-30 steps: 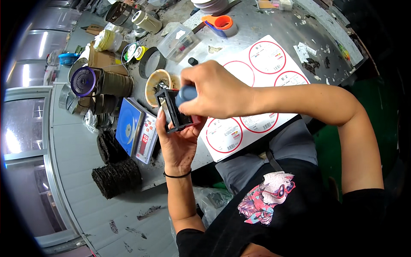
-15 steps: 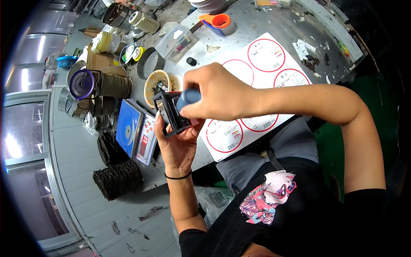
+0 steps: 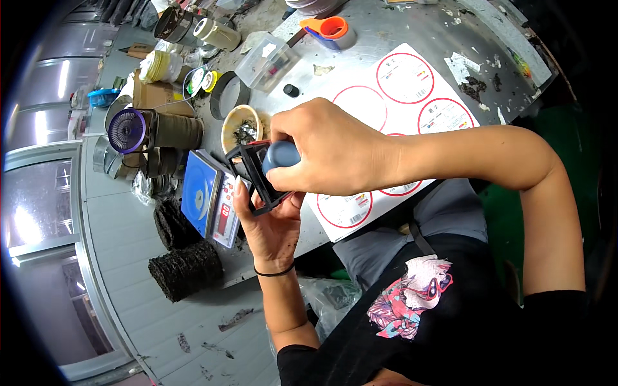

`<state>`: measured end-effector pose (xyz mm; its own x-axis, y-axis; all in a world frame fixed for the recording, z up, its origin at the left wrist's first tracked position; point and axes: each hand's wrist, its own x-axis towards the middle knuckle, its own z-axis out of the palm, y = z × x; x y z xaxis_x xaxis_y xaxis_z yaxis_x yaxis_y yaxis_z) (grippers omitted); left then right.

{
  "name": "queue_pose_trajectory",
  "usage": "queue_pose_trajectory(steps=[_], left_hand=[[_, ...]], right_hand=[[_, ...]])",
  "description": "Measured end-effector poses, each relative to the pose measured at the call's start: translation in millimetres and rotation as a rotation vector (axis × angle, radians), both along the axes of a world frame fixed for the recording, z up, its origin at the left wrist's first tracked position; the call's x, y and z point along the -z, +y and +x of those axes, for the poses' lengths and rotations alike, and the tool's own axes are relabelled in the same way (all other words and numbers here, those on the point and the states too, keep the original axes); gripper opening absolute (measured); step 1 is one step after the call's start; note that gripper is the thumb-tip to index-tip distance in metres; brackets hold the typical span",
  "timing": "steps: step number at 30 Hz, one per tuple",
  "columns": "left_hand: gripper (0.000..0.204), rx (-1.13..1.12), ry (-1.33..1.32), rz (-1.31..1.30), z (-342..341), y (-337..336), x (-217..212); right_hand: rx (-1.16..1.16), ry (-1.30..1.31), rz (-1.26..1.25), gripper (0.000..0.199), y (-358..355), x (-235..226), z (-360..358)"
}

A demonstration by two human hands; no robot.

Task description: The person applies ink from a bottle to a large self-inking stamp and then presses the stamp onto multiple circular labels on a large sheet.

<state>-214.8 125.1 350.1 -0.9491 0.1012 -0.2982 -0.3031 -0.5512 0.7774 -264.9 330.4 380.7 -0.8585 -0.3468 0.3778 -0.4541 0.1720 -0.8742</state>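
Note:
My left hand (image 3: 275, 235) grips a black rectangular frame-like holder (image 3: 262, 183) from below, its thumb up along the near side. The holder is tilted, with an open frame on its left side. My right hand (image 3: 341, 148) is closed around a rounded blue-grey knob (image 3: 282, 156) lying against the holder. It looks like a hand stamp with its pad, but my fingers hide where knob and holder meet. Beneath my right hand and forearm lies a white sheet (image 3: 412, 110) printed with several red-rimmed round labels. One red circle is blank inside.
Left of my hands stand a cream bowl (image 3: 259, 128) of dark scraps and a blue-topped digital scale (image 3: 193, 193). Beyond are a small black cap (image 3: 291, 90), a clear plastic box (image 3: 267, 63) and an orange tape dispenser (image 3: 333, 29). Dark textured rolls (image 3: 187, 270) sit at the table's left edge.
The view has shifted slightly, so the table appears a little to the right. My right hand sits slightly lower against the holder, which both hands still hold.

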Motion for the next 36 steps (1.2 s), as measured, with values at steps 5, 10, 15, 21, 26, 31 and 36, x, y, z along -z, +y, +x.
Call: queue_pose_trajectory(steps=[5, 10, 15, 21, 26, 31, 36], left_hand=[[0.067, -0.020, -0.012, 0.058, -5, 4, 3], [0.065, -0.025, -0.036, 0.070, -4, 4, 8], [0.064, 0.013, -0.022, 0.081, -4, 3, 11], [0.062, 0.048, 0.006, 0.091, -5, 0, 13], [0.063, 0.027, 0.003, 0.056, -8, -2, 14], [0.067, 0.069, 0.026, 0.097, -9, 0, 14], [0.070, 0.027, 0.038, 0.041, -5, 5, 7]], right_hand=[[0.075, 0.045, -0.048, 0.035, -6, 5, -1], [0.126, 0.130, -0.051, 0.034, -7, 10, -2], [0.017, -0.010, 0.041, 0.034, -4, 10, 1], [-0.010, -0.066, 0.031, 0.033, -1, 13, -3], [-0.018, -0.094, 0.007, 0.030, -3, 13, -2], [0.044, -0.078, -0.052, 0.029, -3, 16, -7], [0.006, -0.207, -0.060, 0.029, 4, 15, -7]])
